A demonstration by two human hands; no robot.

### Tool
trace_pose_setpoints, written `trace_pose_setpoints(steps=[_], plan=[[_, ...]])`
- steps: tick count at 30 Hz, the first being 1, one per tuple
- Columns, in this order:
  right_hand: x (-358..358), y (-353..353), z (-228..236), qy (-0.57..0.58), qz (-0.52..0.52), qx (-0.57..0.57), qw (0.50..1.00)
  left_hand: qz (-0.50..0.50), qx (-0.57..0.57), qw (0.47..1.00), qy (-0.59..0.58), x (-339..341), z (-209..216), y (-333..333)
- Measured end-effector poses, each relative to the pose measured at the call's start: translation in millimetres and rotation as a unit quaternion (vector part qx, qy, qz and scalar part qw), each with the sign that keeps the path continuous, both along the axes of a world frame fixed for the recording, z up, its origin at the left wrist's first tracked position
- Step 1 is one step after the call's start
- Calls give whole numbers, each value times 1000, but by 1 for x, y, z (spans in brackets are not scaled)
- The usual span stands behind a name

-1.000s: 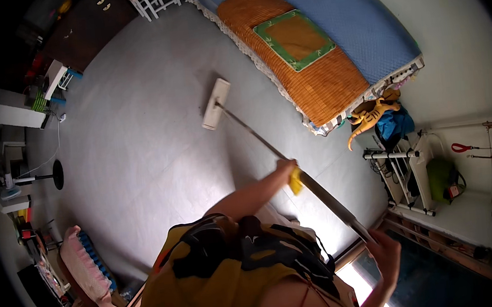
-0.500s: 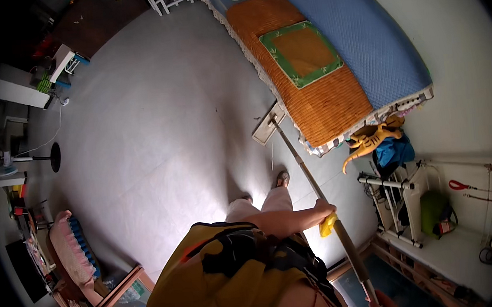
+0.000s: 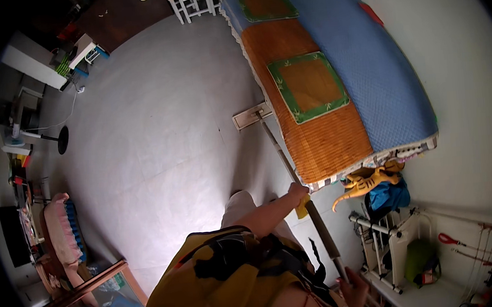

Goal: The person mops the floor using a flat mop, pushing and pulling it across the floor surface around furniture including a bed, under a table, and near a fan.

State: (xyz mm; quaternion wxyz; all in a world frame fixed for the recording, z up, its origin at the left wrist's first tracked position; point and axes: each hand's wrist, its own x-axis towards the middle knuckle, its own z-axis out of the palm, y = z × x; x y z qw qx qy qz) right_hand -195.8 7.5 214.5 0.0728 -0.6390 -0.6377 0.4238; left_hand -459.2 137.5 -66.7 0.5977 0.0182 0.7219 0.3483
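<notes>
A long-handled flat mop (image 3: 281, 150) slants from my body out to the floor. Its pale rectangular head (image 3: 248, 117) lies flat beside the long edge of a covered daybed (image 3: 368, 84), one end close against the hanging trim. My left hand (image 3: 299, 193) is closed around the middle of the pole. Just below that hand, something yellow (image 3: 302, 209) sits against the pole; I cannot make out what it is. Lower down, near the pole's upper end, my right hand (image 3: 354, 287) is wrapped round it.
Green-bordered mats (image 3: 310, 86) lie on the daybed. At its near end are a yellow striped toy animal (image 3: 368, 182), a blue bag (image 3: 389, 195) and a white rack (image 3: 383, 247). A fan (image 3: 63, 139) and a pink-covered chair (image 3: 63, 237) stand left. White stools (image 3: 189, 0) are at the back.
The mop head has slid forward along the daybed's side. Both hands have moved forward and left with the pole, and my view has shifted forward.
</notes>
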Motion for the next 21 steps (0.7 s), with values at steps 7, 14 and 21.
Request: trace_pose_setpoints(steps=[7, 14, 21], plan=[[-119, 74, -2, -10, 71, 102, 992, 136, 91, 978, -131, -101, -20, 69], [-232, 170, 12, -72, 258, 155, 951, 178, 92, 966, -165, -212, -22, 151], [-359, 243, 13, -88, 347, 218, 908, 200, 96, 964, -149, -343, -27, 223]])
